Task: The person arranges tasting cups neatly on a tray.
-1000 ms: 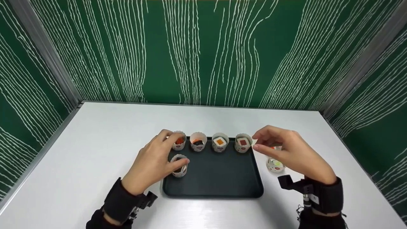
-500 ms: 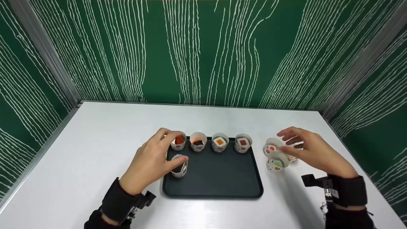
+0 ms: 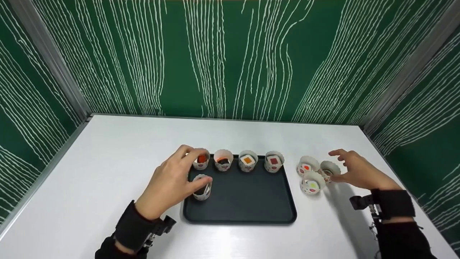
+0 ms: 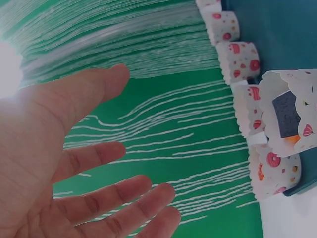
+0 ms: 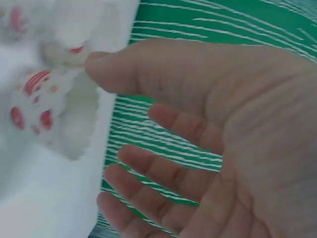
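Right hand [image 3: 359, 174] by outer cup [image 3: 329, 171]; left hand [image 3: 170, 181] at tray's [image 3: 244, 201] left side.
Outer cup stands on the table [image 3: 143, 140], right of the tray; right hand sits on its outer side, likely because 2 neighbour cups [image 3: 312, 184] crowd the inner side. Fingers of both hands spread, pinching nothing; whether the right hand touches the cup, cannot tell. 4 back-row cups [image 3: 248, 162] line the tray's far edge; 1 nearer cup [image 3: 202, 194] is partly hidden by the left hand.

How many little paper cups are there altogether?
8: four cups along the far side of the tray, one nearer, at its left, and three on the table right of the tray. The left hand or right hand might hide more.
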`<state>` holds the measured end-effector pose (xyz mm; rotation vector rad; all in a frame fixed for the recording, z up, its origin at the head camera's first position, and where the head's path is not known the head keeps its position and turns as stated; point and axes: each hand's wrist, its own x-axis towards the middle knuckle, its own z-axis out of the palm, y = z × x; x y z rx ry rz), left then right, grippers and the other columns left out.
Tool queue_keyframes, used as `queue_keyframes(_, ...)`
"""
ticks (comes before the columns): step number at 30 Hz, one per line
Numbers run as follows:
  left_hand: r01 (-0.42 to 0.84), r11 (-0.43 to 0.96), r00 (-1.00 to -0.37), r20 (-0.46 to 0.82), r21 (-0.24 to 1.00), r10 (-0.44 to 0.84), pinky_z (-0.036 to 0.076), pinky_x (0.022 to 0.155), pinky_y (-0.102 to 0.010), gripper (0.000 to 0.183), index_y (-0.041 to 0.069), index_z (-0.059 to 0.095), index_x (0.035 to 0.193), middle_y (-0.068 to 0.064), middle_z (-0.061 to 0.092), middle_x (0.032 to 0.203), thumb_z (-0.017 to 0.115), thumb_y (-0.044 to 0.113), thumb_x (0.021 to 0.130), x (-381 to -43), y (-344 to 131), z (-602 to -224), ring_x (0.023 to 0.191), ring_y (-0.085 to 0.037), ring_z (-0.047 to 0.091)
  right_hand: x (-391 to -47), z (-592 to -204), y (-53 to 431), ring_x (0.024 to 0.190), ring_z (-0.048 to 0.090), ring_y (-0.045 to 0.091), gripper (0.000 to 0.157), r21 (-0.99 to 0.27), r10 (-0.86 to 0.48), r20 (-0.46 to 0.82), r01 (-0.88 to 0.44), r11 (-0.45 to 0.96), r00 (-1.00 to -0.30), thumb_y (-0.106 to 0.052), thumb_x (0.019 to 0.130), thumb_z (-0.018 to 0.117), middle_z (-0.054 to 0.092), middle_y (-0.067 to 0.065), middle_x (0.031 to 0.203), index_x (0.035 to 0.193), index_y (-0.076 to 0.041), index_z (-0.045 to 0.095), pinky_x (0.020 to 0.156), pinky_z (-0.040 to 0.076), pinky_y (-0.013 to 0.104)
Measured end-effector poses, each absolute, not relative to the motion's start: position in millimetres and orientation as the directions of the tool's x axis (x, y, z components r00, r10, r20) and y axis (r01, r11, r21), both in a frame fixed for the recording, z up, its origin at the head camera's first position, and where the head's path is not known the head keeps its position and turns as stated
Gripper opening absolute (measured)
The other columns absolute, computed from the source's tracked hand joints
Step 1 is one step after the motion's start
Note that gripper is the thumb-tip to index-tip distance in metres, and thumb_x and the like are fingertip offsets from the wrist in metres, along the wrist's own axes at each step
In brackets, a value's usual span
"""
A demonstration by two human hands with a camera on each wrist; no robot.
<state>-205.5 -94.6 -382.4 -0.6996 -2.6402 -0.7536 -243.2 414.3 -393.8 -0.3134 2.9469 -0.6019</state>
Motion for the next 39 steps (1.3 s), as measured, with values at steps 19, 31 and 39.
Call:
queue_keyframes(19,0.532,0.732,-0.838,0.392,0.426,0.380,0.059,0.077,-0.043,0.064,0.017,0.064,0.142,-0.005,0.065,0.125,0.091,0.034,0.087,-205.2,-89.4,-384.1,0.097,-0.023,0.071,-264.7,-424.3,422.9,0.113,0.062,0.043,0.076,-0.372,-0.178,-0.204,-0.092,0.924,-0.963,-0.032,0.088,0.086,0.067,0.032,0.128,0.146,0.003,0.050,0.093,0.053,0.056)
queue_keyframes(31,0.537,0.735,-0.834,0.390,0.413,0.390,0.062,0.082,-0.045,0.066,0.015,0.063,0.144,-0.007,0.066,0.131,0.091,0.034,0.088,-205.6,-89.7,-386.6,0.105,-0.023,0.073,-253.0,-415.5,430.4,0.093,0.060,0.030,0.066,-0.405,-0.145,-0.143,-0.076,0.911,-0.979,-0.038,0.093,0.082,0.066,0.024,0.111,0.139,-0.003,0.050,0.078,0.047,0.039)
queue_keyframes(39,0.528,0.737,-0.842,0.372,0.422,0.391,0.062,0.087,-0.048,0.072,0.014,0.062,0.145,-0.008,0.065,0.133,0.096,0.026,0.082,-205.3,-91.6,-386.7,0.115,-0.028,0.072,-241.4,-402.4,426.8,0.091,0.065,0.024,0.067,-0.433,-0.129,-0.100,-0.073,0.899,-0.987,-0.038,0.096,0.081,0.067,0.026,0.118,0.145,-0.005,0.048,0.077,0.049,0.037)
